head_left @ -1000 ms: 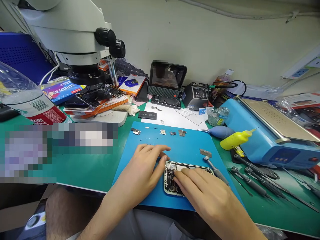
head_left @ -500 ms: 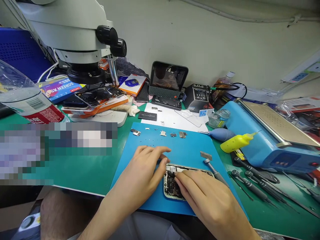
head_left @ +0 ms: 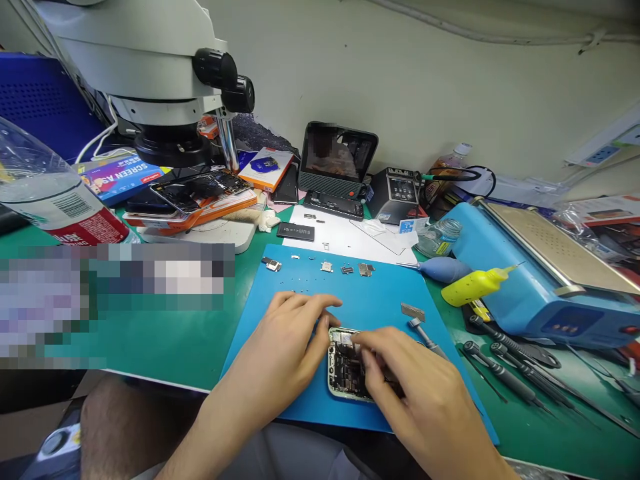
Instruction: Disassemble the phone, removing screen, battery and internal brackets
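Note:
An opened phone point(head_left: 345, 373) lies on the blue mat point(head_left: 270, 320), its circuit board and small parts showing inside a pale frame. My left hand point(head_left: 295, 340) rests at its upper left corner, index finger stretched out past the edge and thumb close against the frame. Over the phone's right half is my right hand point(head_left: 415, 380), with index finger and thumb apart and nothing visible between them. The index fingertip is at the phone's upper edge. The right hand covers most of the phone's right side.
Small metal phone parts point(head_left: 327, 267) lie across the mat's far side. A screwdriver point(head_left: 425, 337) and a grey metal piece point(head_left: 413, 311) sit right of the phone. Further right are a yellow bottle point(head_left: 470, 287), a blue heating plate point(head_left: 540, 287) and several tools. A microscope point(head_left: 150, 80) stands at the left.
My right hand's index finger and thumb have parted, and the hand has shifted slightly right, uncovering more of the board. My left hand and the phone stay nearly where they were.

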Motion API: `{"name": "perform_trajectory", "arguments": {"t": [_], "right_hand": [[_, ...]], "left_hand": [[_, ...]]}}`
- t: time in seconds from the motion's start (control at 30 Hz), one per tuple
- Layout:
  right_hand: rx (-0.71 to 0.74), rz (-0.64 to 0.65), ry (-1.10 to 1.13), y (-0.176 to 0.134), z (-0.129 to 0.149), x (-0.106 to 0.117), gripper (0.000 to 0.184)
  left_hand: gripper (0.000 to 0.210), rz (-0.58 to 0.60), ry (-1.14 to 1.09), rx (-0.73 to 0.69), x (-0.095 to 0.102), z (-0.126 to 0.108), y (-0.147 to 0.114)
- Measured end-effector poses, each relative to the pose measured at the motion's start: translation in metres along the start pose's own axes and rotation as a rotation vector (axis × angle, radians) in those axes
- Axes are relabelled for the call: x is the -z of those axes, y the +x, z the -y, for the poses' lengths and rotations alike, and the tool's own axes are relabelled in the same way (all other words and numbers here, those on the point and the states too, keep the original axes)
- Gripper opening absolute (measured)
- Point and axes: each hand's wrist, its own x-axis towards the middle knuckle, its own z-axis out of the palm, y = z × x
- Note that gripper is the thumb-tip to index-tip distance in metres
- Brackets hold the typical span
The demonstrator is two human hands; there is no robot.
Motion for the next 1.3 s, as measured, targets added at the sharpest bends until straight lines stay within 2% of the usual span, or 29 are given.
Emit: {"name": "perform_trajectory", "arguments": {"t": [0.07,0.17,0.3,0.5,0.73,0.93,1.1,1.3], "right_hand": [[-0.143,0.045,0.076,0.005,0.0,-0.002,0.021],[-0.213,0.127,0.102,0.012,-0.002,-0.007,0.026],[-0.206,0.147,0.066,0.017,-0.004,-0.014,0.027],[-0.15,0.133,-0.046,0.019,-0.002,-0.016,0.027],[-0.142,0.127,-0.093,0.024,0.0,-0.019,0.026],[-0.158,0.113,-0.054,0.025,0.0,-0.02,0.024],[-0.191,0.097,0.017,0.018,-0.004,-0.008,0.017],[-0.015,0.104,0.011,-0.002,-0.009,0.004,0.017]], "left_hand": [[0.031,-0.006,0.001,-0.008,-0.001,0.001,0.0],[0.031,-0.018,0.019,-0.014,-0.001,0.001,0.0],[0.032,-0.007,0.06,-0.03,-0.002,0.001,0.0],[0.045,0.041,0.09,-0.044,-0.001,0.003,0.001],[0.039,0.062,0.061,-0.037,0.001,0.003,0.0],[0.036,0.056,0.067,-0.029,0.001,0.001,0.001],[0.036,0.038,0.054,-0.026,0.0,0.002,0.001],[0.033,0.027,0.042,-0.016,0.001,0.001,0.002]]}}
